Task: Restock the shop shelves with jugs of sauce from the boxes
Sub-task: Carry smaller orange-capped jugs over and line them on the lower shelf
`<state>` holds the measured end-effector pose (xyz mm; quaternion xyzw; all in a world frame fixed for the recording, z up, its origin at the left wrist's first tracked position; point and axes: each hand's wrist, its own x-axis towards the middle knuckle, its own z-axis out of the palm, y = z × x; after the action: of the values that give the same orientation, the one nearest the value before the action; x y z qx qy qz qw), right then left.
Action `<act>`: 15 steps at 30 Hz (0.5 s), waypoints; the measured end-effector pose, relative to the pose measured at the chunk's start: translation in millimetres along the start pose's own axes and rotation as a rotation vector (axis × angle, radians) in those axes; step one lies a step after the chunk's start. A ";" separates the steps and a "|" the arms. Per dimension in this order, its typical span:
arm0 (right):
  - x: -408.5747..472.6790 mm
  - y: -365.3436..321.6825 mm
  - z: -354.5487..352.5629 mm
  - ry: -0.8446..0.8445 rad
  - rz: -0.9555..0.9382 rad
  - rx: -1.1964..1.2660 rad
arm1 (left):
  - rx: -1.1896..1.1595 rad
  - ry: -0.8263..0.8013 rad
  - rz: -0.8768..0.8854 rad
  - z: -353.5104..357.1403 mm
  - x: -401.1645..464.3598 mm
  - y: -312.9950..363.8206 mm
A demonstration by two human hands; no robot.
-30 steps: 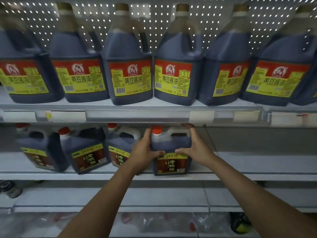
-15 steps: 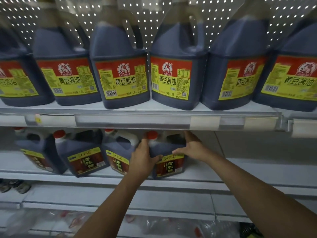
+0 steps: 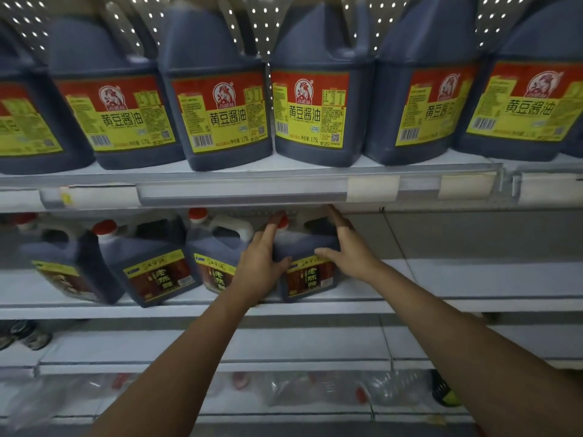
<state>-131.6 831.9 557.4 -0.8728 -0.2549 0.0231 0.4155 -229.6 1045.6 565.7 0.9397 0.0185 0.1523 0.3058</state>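
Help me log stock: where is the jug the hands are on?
In the head view the red-capped jug stands on the middle shelf, rightmost of its row, between the left hand and right hand, below the yellow-labelled jugs.

Dark jugs (image 3: 318, 99) with red-and-yellow labels on upper shelf (image 3: 252, 197), dark jugs (image 3: 151, 263) with red caps, white handles, brown-and-yellow labels below, white shelves, white pegboard (image 3: 274, 36) dotted with holes
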 end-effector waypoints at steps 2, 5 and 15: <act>-4.0 -0.7 2.0 0.009 -0.010 0.001 | -0.011 0.005 0.027 0.2 -3.3 -1.0; -4.7 -2.3 2.9 0.036 -0.007 -0.034 | -0.001 0.007 0.061 -0.8 -5.0 -2.0; -9.0 -7.5 5.1 0.060 0.005 -0.062 | 0.037 0.028 0.048 -0.9 -9.7 7.7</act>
<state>-143.8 835.3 558.0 -0.8862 -0.2409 -0.0099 0.3956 -239.5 1038.6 568.2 0.9432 0.0029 0.1724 0.2841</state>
